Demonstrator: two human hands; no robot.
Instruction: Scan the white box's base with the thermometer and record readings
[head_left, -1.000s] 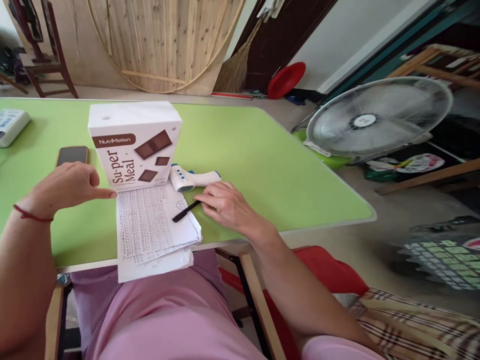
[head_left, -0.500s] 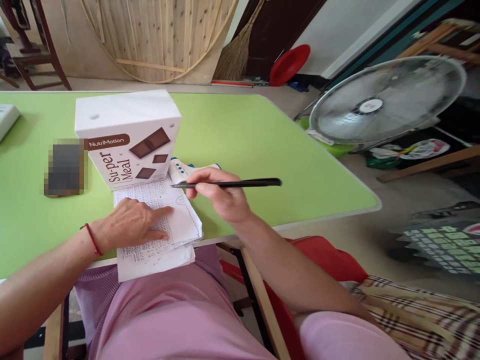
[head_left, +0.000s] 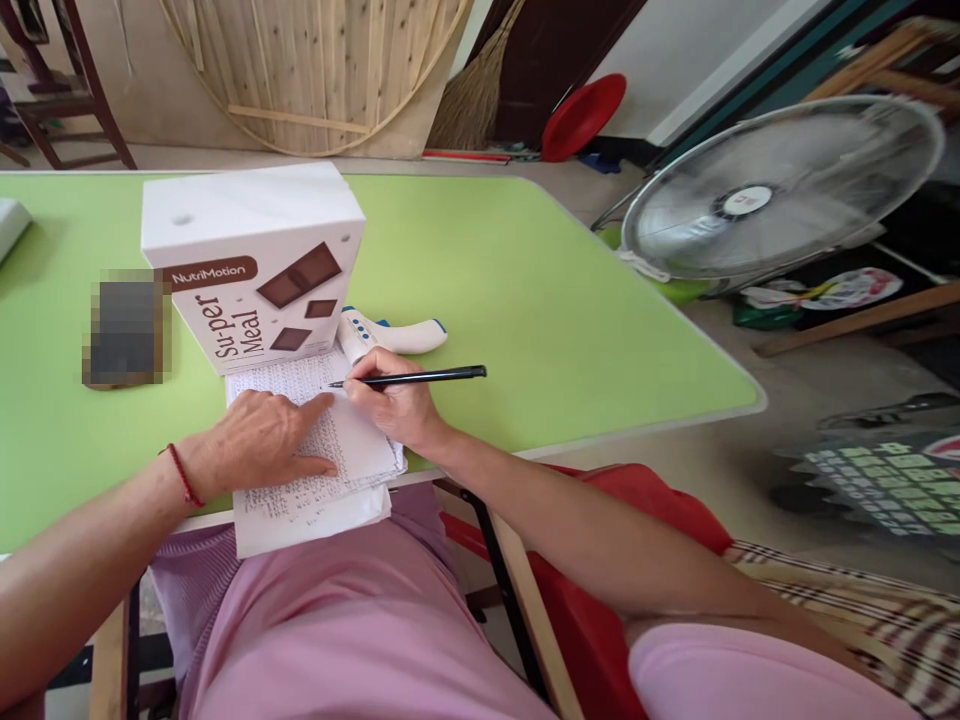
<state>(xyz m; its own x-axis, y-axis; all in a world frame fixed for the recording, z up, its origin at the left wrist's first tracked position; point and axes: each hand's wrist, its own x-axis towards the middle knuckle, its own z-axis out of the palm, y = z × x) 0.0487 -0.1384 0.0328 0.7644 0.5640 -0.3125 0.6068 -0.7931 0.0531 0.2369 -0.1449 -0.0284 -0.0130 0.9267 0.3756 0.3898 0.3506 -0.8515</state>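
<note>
My right hand (head_left: 397,403) grips a black pen (head_left: 435,376), its tip at or just over the written page. Beneath both hands lies a stack of paper sheets (head_left: 367,432) covered in dense handwriting, its near end hanging past the table edge. My left hand (head_left: 262,437) rests flat on the sheets, forefinger and thumb stretched out, the forefinger pointing close to the pen tip. A white NutriMotion box (head_left: 292,270) stands upright at the far end of the paper. Beside it lies a white and blue infrared thermometer (head_left: 409,336), partly hidden by the box and my right hand.
The green table (head_left: 570,330) extends to the right and back. A blurred-out dark object (head_left: 126,335) lies left of the box. Right of the table stands a large fan (head_left: 750,200), and a red stool (head_left: 637,510) sits below my right arm.
My right hand has moved left and down, bringing the pen tip onto or near the page beside my left forefinger. More of the thermometer now shows. My left hand has stayed on the paper.
</note>
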